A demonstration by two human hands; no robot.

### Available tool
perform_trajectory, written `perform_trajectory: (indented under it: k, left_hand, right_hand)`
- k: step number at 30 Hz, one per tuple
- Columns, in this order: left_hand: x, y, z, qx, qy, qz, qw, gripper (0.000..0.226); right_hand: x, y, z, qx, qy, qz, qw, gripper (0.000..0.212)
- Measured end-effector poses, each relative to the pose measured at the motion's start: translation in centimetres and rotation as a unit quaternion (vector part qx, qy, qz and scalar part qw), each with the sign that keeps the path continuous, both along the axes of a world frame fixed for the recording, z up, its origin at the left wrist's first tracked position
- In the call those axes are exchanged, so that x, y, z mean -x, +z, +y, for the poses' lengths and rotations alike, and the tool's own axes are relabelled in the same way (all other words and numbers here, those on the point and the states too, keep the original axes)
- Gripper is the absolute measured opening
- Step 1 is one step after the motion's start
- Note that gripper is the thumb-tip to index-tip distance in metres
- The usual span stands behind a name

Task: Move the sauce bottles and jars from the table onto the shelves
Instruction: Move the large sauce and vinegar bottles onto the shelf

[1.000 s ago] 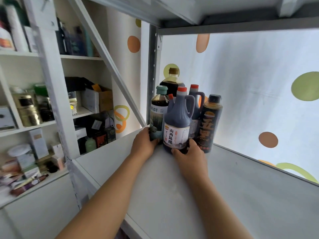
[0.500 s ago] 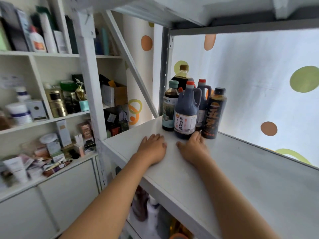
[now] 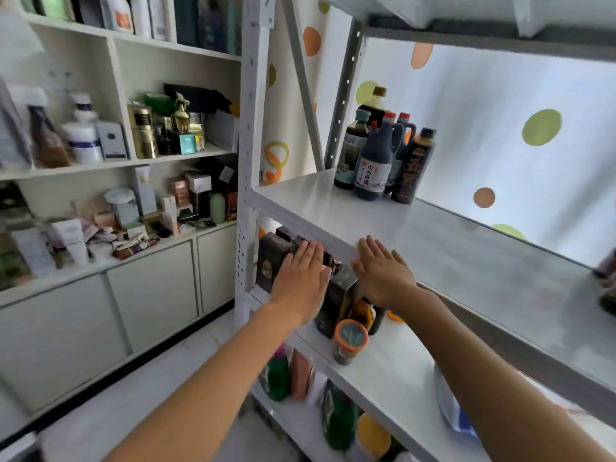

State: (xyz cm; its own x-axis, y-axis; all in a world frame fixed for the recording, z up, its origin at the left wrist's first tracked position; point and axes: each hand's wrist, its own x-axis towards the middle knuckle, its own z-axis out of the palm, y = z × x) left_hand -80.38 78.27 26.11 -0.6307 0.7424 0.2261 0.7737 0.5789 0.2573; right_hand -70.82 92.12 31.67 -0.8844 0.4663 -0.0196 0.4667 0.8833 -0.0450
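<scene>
Several dark sauce bottles stand bunched in the far left corner of the white metal shelf (image 3: 450, 248). In front is a blue-grey vinegar jug (image 3: 375, 161) with a red cap and white label; a black bottle (image 3: 411, 166) stands to its right and a green-capped bottle (image 3: 350, 151) to its left. My left hand (image 3: 301, 278) and my right hand (image 3: 381, 271) hover flat, fingers apart, holding nothing, near the shelf's front edge, well short of the bottles.
Under my hands, the lower shelf (image 3: 393, 371) carries dark boxes (image 3: 336, 295) and an orange-lidded jar (image 3: 348, 341). More packets sit on the level below. A white cabinet (image 3: 110, 161) crowded with cosmetics stands to the left. A dotted curtain (image 3: 520, 128) hangs behind the shelves.
Both hands have let go of the bottles and drawn back from the corner to the shelf's front edge. The view has pulled back and lower shelves have come into sight.
</scene>
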Motion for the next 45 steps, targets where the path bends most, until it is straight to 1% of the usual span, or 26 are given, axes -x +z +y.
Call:
perform_trajectory:
  k: [2, 4, 8, 12, 14, 17, 22, 24, 28, 30, 32, 35, 39, 42, 45]
  left_hand:
    - [-1.9, -0.5, -2.3, -0.032, -0.001, -0.041, 0.999, 0.057]
    - [-3.6, -1.2, -5.1, -0.039, 0.013, -0.032, 0.999, 0.056]
    - [-8.0, -2.6, -11.0, -0.032, 0.081, -0.037, 0.995, 0.056]
    - [-13.9, -4.2, -16.6, 0.000, 0.151, -0.046, 0.987, 0.057]
    - [-17.4, -5.5, -19.9, 0.020, 0.196, -0.053, 0.979, 0.058]
    - [-22.9, -6.9, -24.8, 0.027, 0.289, -0.051, 0.956, 0.059]
    - [-34.0, -7.5, -31.9, 0.051, 0.405, -0.028, 0.913, 0.058]
    - [-38.6, -7.4, -34.6, 0.037, 0.448, -0.034, 0.892, 0.058]
    - [-46.7, -8.2, -39.8, -0.030, 0.536, -0.053, 0.842, 0.058]
    - [-50.3, -8.6, -42.6, -0.068, 0.577, -0.061, 0.812, 0.058]
    - [-53.5, -8.7, -45.3, -0.091, 0.612, -0.058, 0.784, 0.058]
    - [-59.4, -8.6, -50.0, -0.109, 0.647, -0.045, 0.754, 0.058]
    - [-68.1, -9.3, -56.7, -0.142, 0.695, -0.023, 0.705, 0.057]
    - [-74.5, -11.1, -61.8, -0.173, 0.736, -0.023, 0.654, 0.055]
    - [-81.3, -13.3, -66.7, -0.205, 0.777, -0.023, 0.595, 0.054]
  right_hand:
    - [-1.8, -0.7, -2.7, -0.028, 0.013, -0.011, 0.999, 0.060]
    - [-3.2, -1.9, -5.5, -0.027, 0.047, -0.019, 0.998, 0.061]
    - [-5.8, -5.4, -11.3, -0.010, 0.128, -0.027, 0.991, 0.061]
    - [-8.4, -8.4, -16.5, 0.001, 0.219, -0.003, 0.976, 0.061]
    - [-10.3, -9.6, -19.1, 0.018, 0.273, 0.010, 0.962, 0.061]
    - [-13.8, -11.1, -23.1, 0.040, 0.345, 0.015, 0.938, 0.061]
    - [-21.2, -12.2, -30.4, 0.075, 0.461, 0.021, 0.884, 0.059]
    - [-24.4, -12.0, -34.0, 0.092, 0.502, 0.023, 0.860, 0.059]
    - [-30.3, -11.9, -41.0, 0.107, 0.576, 0.030, 0.810, 0.063]
    - [-33.3, -12.1, -44.3, 0.107, 0.606, 0.025, 0.788, 0.060]
    - [-36.0, -12.4, -47.2, 0.109, 0.626, 0.029, 0.772, 0.059]
    - [-40.9, -12.6, -52.4, 0.108, 0.662, 0.027, 0.741, 0.058]
    - [-48.6, -13.4, -61.2, 0.149, 0.679, 0.002, 0.718, 0.057]
    - [-55.2, -15.2, -68.7, 0.178, 0.698, -0.032, 0.693, 0.057]
    - [-61.7, -16.8, -74.8, 0.205, 0.715, -0.065, 0.665, 0.057]
